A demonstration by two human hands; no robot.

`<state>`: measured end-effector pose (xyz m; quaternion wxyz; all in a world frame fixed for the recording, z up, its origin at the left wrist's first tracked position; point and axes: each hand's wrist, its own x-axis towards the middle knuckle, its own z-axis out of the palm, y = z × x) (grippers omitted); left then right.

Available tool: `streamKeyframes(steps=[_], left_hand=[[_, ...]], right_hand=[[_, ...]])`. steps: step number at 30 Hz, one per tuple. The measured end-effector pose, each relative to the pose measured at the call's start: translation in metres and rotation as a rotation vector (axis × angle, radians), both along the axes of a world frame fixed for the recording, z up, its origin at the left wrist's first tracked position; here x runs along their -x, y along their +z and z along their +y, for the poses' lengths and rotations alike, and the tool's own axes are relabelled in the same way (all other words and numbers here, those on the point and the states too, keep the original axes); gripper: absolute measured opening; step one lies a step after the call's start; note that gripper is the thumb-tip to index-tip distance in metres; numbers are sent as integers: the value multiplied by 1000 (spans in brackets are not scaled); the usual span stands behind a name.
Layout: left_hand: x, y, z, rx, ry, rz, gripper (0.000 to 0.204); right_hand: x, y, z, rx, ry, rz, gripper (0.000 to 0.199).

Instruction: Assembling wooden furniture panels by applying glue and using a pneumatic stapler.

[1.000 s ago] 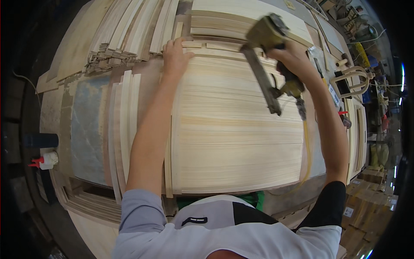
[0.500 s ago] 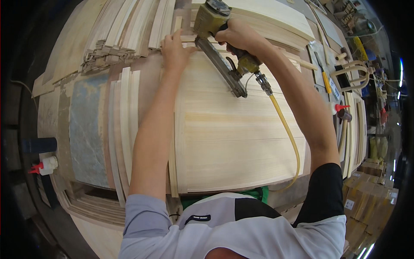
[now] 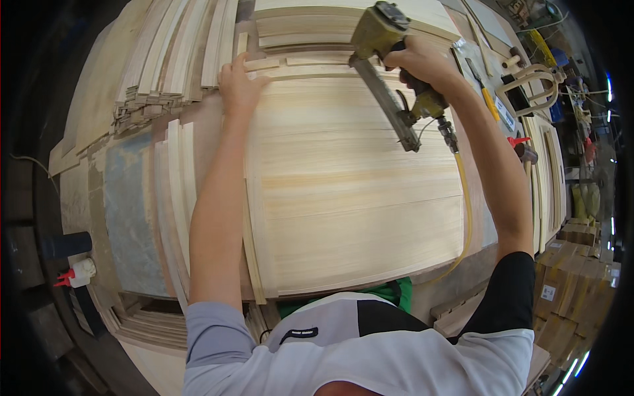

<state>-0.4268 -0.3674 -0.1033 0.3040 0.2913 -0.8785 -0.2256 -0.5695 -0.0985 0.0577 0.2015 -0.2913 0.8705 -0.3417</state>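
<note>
My right hand (image 3: 426, 64) is wrapped round the grip of an olive and black air nail gun (image 3: 380, 36), held over the far part of a pale wooden panel (image 3: 356, 224). A yellow air hose (image 3: 467, 211) runs from the gun's handle toward me, along the panel's right side. At the panel's far left corner my left hand (image 3: 239, 86) is closed round a narrow wooden strip (image 3: 243, 43), thumb to the right and fingers to the left. Short wooden strips (image 3: 317, 61) lie along the panel's far edge, beside that hand.
Stacked wood strips (image 3: 162, 59) fill the far left, more boards (image 3: 310, 26) the far side. Loose strips (image 3: 175, 165) lie left of the panel. A white glue bottle (image 3: 82, 272) with red cap stands at the left. Right are a yellow-handled tool (image 3: 490, 102) and cardboard boxes (image 3: 568, 284).
The nail gun in my right hand has moved right, away from the panel's far left corner. My left hand stays at that corner. The whole view has shifted slightly.
</note>
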Motion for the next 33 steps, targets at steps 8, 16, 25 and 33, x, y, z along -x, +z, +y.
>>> streamKeyframes(steps=[8,16,25,33], left_hand=[[-7,-3,-12,16,-67,16,64],[-16,-22,13,229,-66,143,45],[-210,16,47,269,247,-78,34],[-285,27,50,215,399,-279,38]], right_hand=[[26,-26,35,-146,-126,108,23],[43,-37,42,-165,-183,156,23],[57,-43,42,-126,-116,160,23],[42,-37,52,-70,-81,266,26]])
